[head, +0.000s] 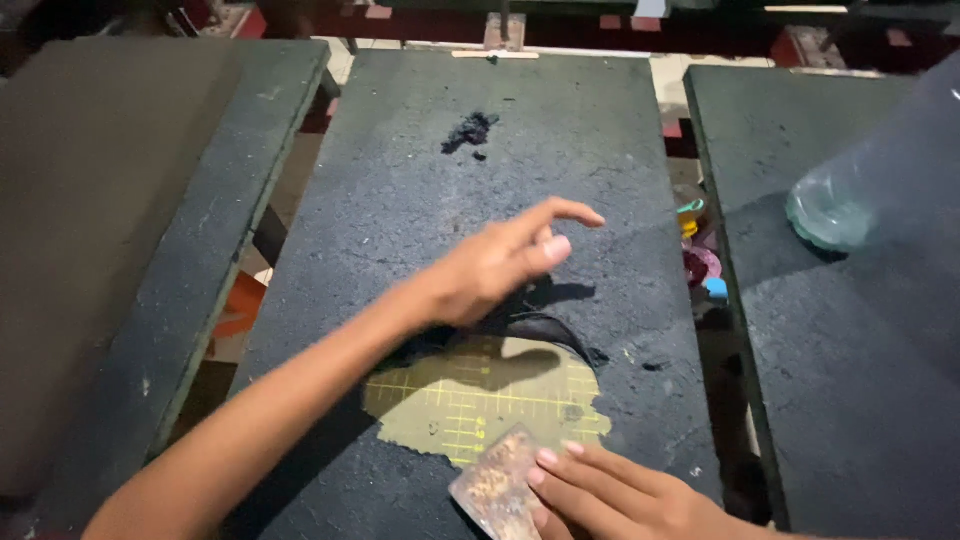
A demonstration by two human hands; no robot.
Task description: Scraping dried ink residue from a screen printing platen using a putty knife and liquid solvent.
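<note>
The right hand (620, 495) grips a rusty scraper (497, 485), blade toward the peeled patch (490, 395); the left hand (500, 265) hovers open, empty

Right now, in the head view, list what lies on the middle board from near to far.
Rusty scraper under the right hand → scraped yellow patch with grid lines → left hand → small black clump of scrapings.

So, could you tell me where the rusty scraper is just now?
In the head view the rusty scraper is at the bottom centre, under the right hand's fingers, at the lower edge of the bare yellow patch on the middle board.
</note>
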